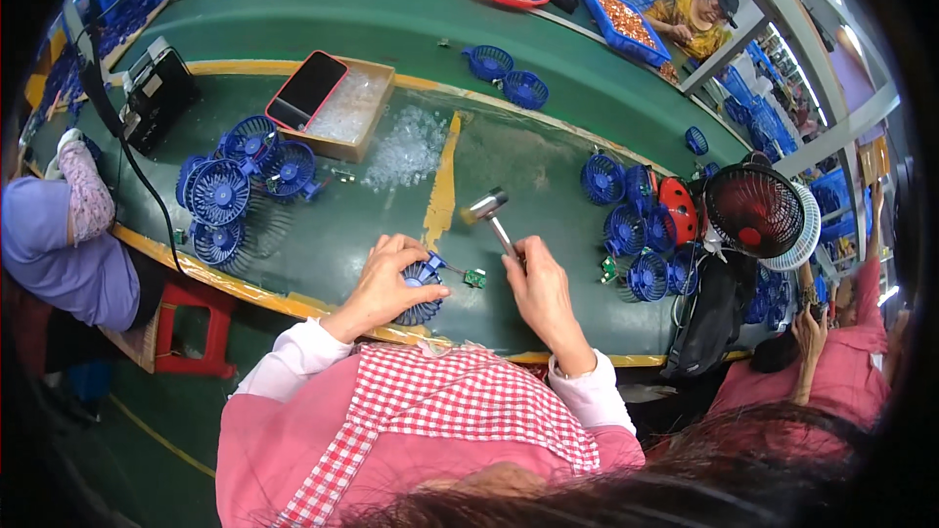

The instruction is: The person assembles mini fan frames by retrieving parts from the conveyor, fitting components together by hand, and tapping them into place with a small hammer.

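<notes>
My left hand (380, 286) is closed around a small blue fan (423, 305) at the table's front edge, its fingers covering part of the round cage. A small green circuit board (475, 278) lies just right of this fan, joined to it by what looks like a thin wire. In my right hand (544, 295) is the handle of a small hammer (486, 205). The hammer's head is tilted up, beyond the circuit board and apart from the fan.
Blue fans are piled on the left (219, 192) and right (626, 231). Small clear plastic pieces (406, 149) lie beside a cardboard box (377, 117) bearing a phone (307, 90). A conveyor belt (372, 24) runs behind. A black desk fan (753, 207) stands right; co-workers sit both sides.
</notes>
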`<state>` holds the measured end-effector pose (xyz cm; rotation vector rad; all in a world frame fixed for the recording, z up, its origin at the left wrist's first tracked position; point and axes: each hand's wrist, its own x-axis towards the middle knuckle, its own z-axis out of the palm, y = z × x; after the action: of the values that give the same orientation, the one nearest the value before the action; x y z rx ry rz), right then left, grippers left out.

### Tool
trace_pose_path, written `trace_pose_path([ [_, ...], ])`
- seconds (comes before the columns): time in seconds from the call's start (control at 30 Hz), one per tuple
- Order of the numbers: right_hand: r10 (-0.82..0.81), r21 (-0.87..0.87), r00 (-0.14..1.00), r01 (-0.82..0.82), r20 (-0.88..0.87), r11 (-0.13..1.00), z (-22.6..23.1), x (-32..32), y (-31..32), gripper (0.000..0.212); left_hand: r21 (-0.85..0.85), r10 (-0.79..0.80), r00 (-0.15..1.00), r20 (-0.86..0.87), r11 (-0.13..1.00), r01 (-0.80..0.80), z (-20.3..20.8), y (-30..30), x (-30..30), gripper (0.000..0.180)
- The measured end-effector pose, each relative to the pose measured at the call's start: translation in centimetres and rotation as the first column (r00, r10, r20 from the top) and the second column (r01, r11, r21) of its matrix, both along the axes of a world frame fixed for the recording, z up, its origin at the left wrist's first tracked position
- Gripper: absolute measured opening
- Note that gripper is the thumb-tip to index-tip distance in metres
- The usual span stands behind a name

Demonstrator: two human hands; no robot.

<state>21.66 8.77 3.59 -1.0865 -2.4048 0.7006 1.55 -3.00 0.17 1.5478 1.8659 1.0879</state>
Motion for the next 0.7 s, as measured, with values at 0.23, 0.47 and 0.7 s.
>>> trace_pose_path([
  [0.23, 0.241, 0.117, 0.97, -0.241, 0.017, 0.963, 0.2, 0.5, -3.2, 0.037, -0.026, -0.02, 1.0, -0.021, 0.999, 0.019, 0.5, 0.4, 0.2, 0.046],
  [0.47, 0.153, 0.217, 0.95, -0.094, -0.273, 0.972, 1.0, 1.1, -4.3, 0.043, 0.017, 0.01, 0.999, -0.046, 1.0, -0.009, 0.3, 0.3, 0.2, 0.045],
  [0.7, 0.133, 0.106, 0.979, -0.117, -0.158, 0.987, -0.1, 0.3, -1.0, 0.035, 0.056, 0.007, 0.972, 0.237, 0.998, -0.021, 0.5, -0.1, 0.5, 0.039],
])
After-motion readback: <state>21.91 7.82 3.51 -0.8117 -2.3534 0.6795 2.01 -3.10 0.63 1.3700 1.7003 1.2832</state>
